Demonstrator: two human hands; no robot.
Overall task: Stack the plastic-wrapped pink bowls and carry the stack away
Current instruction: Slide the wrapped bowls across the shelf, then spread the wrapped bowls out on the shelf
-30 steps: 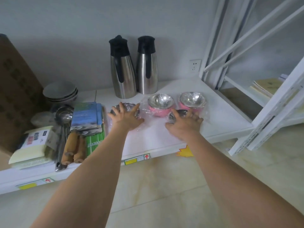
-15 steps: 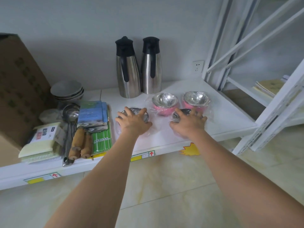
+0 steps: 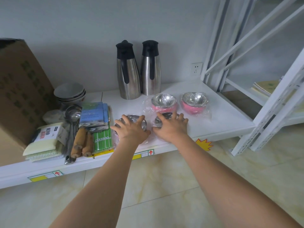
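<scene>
Package label [image 3: 44,134] characters unreadable; red arrow stickers [image 3: 151,152] on shelf edge [image 3: 98,163].

Your left hand [image 3: 131,130] covers most of one front bowl [image 3: 142,123], so you see only a bit of shiny rim. Your right hand [image 3: 169,127] hides most of the other front bowl [image 3: 166,115] too. You cannot tell if your fingers grip the bowls or just rest on them. The box [image 3: 19,96] is cut off at the left edge. The words on the packs [image 3: 46,134] are too small to read.
</scene>
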